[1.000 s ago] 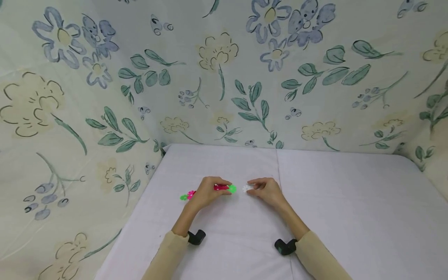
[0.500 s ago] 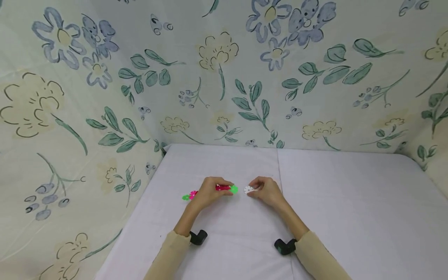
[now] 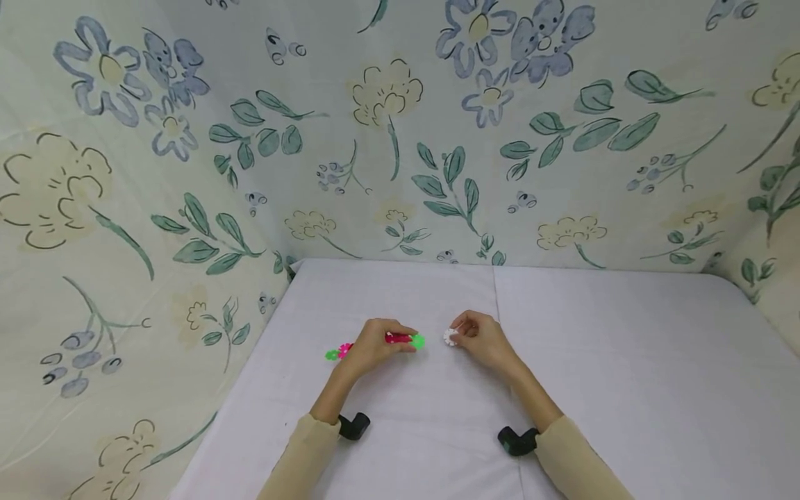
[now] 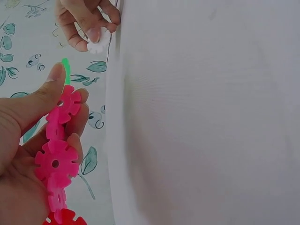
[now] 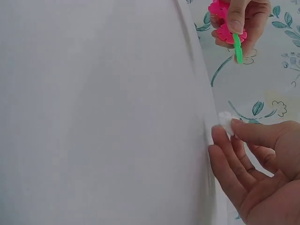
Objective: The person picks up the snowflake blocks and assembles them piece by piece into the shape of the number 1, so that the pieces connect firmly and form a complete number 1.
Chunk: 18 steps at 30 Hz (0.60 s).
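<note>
My left hand (image 3: pixel 373 345) grips a chain of notched plastic snowflake discs (image 4: pixel 66 155), pink and red, slotted into one another at right angles. A green disc (image 3: pixel 418 342) ends the chain beyond the thumb; in the left wrist view it shows nearly edge-on. The chain's other end, with pink and green discs, sticks out left of the hand in the head view. To the right, my right hand (image 3: pixel 484 340) pinches a white snowflake disc (image 3: pixel 449 337) between thumb and fingers. A gap separates the white disc from the green one. Part of the chain is hidden behind the left hand.
Both hands are over a table with a white cloth (image 3: pixel 600 361). Behind it and at the left hangs a floral-patterned curtain (image 3: pixel 350 187). Black wrist cameras (image 3: pixel 354 426) sit by the beige sleeves (image 3: pixel 300 451).
My right hand has moved a little to the right with the white disc, widening the gap to the chain. The disc has turned in its fingers. My left hand has barely moved.
</note>
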{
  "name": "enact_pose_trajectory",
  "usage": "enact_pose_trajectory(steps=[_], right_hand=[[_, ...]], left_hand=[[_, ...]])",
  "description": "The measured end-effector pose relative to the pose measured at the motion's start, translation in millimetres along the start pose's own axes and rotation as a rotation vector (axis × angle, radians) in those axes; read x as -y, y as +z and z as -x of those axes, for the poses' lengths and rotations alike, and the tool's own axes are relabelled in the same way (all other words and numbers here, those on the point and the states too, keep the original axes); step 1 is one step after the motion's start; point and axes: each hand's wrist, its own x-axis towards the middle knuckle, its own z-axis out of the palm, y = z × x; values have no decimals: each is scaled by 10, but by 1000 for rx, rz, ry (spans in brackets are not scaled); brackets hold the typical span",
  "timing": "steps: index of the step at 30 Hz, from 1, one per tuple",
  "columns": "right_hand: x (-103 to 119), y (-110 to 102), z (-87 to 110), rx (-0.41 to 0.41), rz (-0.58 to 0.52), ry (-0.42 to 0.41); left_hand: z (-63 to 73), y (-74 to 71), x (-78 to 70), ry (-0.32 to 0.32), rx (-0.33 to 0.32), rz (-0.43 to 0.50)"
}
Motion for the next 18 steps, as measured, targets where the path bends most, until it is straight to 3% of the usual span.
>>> enact_pose_trajectory(steps=[8,18], right_hand=[[84,-79,118,108,-168,-95],[128,5,208,46,-224,-136]], left_hand=[[-11,-44,-61,-17,-13,2],[-37,-57,-157,30,9,34]])
